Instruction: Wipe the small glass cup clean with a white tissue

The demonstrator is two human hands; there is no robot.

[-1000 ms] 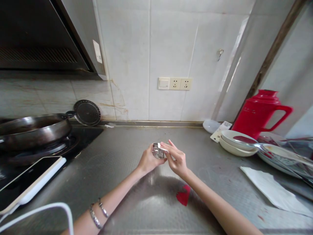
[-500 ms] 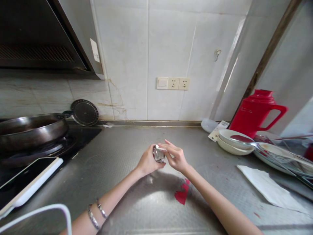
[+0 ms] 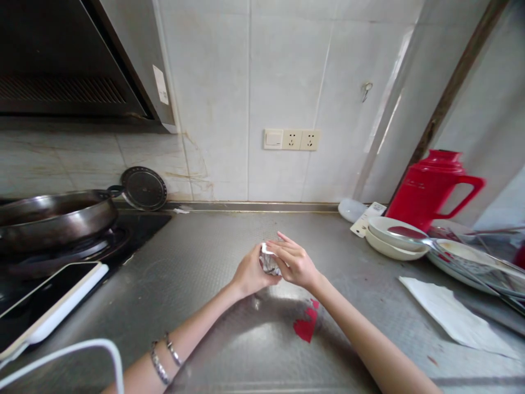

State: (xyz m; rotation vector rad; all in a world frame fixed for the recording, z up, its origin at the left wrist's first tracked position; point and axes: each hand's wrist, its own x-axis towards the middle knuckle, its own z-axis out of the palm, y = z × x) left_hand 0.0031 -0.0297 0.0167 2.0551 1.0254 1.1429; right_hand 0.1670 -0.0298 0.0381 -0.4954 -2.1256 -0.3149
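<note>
Above the middle of the metal counter point(image 3: 197, 257), my left hand point(image 3: 250, 273) is wrapped round a small silvery, foil-like object point(image 3: 269, 264). My right hand point(image 3: 297, 264) bends over the object's top and right side, its fingers on a pale flap there, with one finger raised. The two hands partly hide the object. Torn red scraps point(image 3: 305, 325) lie on the counter just below my right hand.
A pan point(image 3: 57, 219) sits on the stove at the left, with a phone point(image 3: 49, 306) and white cable near it. At the right are a red thermos point(image 3: 429, 189), stacked bowls point(image 3: 394, 249), a plate with utensils and a white napkin point(image 3: 455, 317).
Both hands and the silvery object have shifted very slightly to the right in view. The fingers of my right hand now cover more of the object's top.
</note>
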